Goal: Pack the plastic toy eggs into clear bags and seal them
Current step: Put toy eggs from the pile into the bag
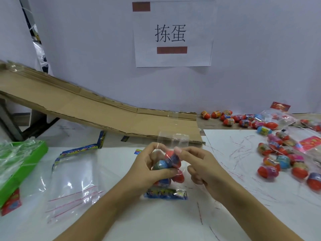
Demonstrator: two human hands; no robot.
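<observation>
White tabletop (156, 220) spreads in front of you, backed by a pale wall with a paper sign (173, 33) taped to it. Your left hand (149, 164) has its fingers curled around a clear bag (171, 141) holding several toy eggs (172, 159), the thumb pressed against the bag's near side. Your right hand (199, 164) pinches the bag's upper film between thumb and forefinger, right beside a red egg, with the other fingers curled loosely below. The bag stands upright between both hands at the table's centre, its open mouth pointing away from you and its printed blue header card (165, 195) lying toward you on the table. Just left of your left forearm, empty clear bags (73, 185) with red seal lines lie flat, and farther left sits a green box (20, 164) with crinkled plastic on it. To the right, loose eggs (284, 162) are scattered on the table, with more eggs and filled bags at the far right. A cardboard ramp (90, 108) slopes down from the far left toward the centre.
</observation>
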